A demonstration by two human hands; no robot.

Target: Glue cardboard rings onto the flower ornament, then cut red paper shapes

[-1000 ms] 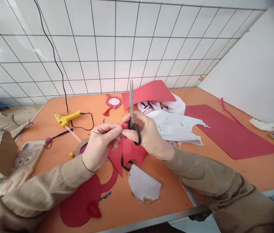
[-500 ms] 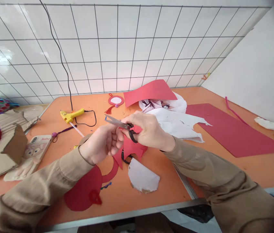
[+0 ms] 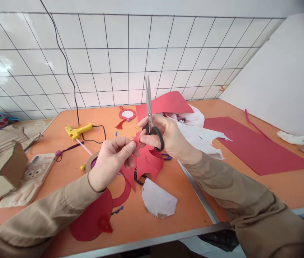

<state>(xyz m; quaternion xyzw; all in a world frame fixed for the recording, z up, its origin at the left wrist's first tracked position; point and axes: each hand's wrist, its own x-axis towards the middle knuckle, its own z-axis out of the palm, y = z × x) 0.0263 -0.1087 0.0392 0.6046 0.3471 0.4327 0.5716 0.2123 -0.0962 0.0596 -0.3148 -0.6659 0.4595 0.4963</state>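
Scissors [image 3: 148,100] swung upright beside the left hand [image 3: 111,159]

Half a second ago the blades lay slantwise over the left hand, pointing left; now they stand nearly vertical, tips up toward the tiled wall [image 3: 114,64] and only slightly parted. The right hand [image 3: 172,139] is curled around the black handles, one loop jutting out below its fingers.

Between the two hands sits a small red piece [image 3: 135,140]. It lies at the very tips of the left thumb and forefinger, which are pinched together on it, while that hand's other fingers curl loosely beneath. The right hand's fingertips come up against its other side, just below and left of the scissors.

Under the hands, red paper cut-outs [image 3: 148,163] lie on the orange tabletop [image 3: 184,222], with a white scrap [image 3: 159,199] just in front of them. A tape roll [image 3: 88,164] is partly hidden behind the left hand, and a rounded red sheet [image 3: 91,218] lies beneath the left sleeve. Farther back are a yellow glue gun [image 3: 79,131] and a round tasselled ornament [image 3: 127,114]; white cloth [image 3: 199,138] is spread beyond the right hand.
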